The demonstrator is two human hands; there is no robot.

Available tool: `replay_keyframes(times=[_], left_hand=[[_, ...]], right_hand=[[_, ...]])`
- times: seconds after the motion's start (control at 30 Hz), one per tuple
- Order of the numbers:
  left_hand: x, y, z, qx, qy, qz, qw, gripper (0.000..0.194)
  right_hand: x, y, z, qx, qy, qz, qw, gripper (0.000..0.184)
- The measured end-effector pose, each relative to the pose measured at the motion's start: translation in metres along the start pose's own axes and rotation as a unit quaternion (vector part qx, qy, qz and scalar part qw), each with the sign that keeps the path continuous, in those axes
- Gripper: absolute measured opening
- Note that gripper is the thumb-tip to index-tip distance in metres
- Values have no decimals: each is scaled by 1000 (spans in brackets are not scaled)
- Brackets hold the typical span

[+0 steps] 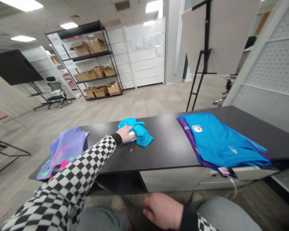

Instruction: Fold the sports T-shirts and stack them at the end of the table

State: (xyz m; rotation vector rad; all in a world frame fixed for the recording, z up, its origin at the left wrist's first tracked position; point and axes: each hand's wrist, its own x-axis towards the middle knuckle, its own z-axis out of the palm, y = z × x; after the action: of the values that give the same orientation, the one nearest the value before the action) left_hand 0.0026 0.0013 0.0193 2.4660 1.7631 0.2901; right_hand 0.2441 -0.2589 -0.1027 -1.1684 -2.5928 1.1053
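My left hand (125, 134) reaches out over the dark table and is closed on a crumpled bright blue garment (142, 133), with a small white patch showing under the fingers. My right hand (162, 210) hangs low in front of the table, above my lap. Its fingers are loosely bent, thumb and forefinger apart, and nothing shows in it. On the table's right part lies a flat stack of blue and purple shirts (214, 138), the top one blue with a round badge. A lilac garment (72, 144) with pink and green print lies at the left end, partly behind my left sleeve.
The dark table (163, 147) has a white drawer front (173, 179) below. A phone (227, 172) with a white cable sits at the near edge by the stack. Beyond stand a shelf rack with cardboard boxes (96, 46), an easel board (221, 35) and a perforated white panel (276, 70).
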Motion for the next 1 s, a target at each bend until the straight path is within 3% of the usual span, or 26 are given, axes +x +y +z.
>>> replay_keyframes(times=[0.07,0.13,0.17,0.23,0.3,0.33,0.37,0.47,0.57,0.67,0.77,0.87,1.0], left_hand=[[-14,17,39,-11,58,52,997,47],[-23,36,64,-61,113,127,984,42],[-25,45,71,-96,131,165,973,40],[-20,57,75,-166,144,228,948,40],[-8,60,72,-236,138,260,926,37],[1,58,69,-273,134,255,918,37],[10,52,66,-314,136,231,911,39],[32,25,57,-405,162,73,897,55],[38,-4,51,-364,128,-17,922,57],[29,-13,47,-284,42,-24,958,55],[21,1,48,-198,3,1,980,43],[22,20,54,-177,19,56,982,29],[23,28,62,-263,59,81,960,29]], right_hand=[[-7,-6,-25,96,21,-45,994,20],[-13,-8,-53,243,94,-78,962,26],[-15,-6,-68,318,161,-86,930,31],[-14,4,-104,417,338,-83,839,38],[0,22,-148,404,502,-71,761,31],[13,33,-170,374,545,-63,748,28],[29,45,-192,342,562,-49,752,28],[92,83,-243,236,520,13,821,35],[146,111,-264,215,417,79,880,49],[168,120,-261,200,324,93,920,49],[165,115,-247,205,243,52,947,49],[155,107,-235,228,192,11,954,49],[147,109,-232,258,204,-21,944,47]])
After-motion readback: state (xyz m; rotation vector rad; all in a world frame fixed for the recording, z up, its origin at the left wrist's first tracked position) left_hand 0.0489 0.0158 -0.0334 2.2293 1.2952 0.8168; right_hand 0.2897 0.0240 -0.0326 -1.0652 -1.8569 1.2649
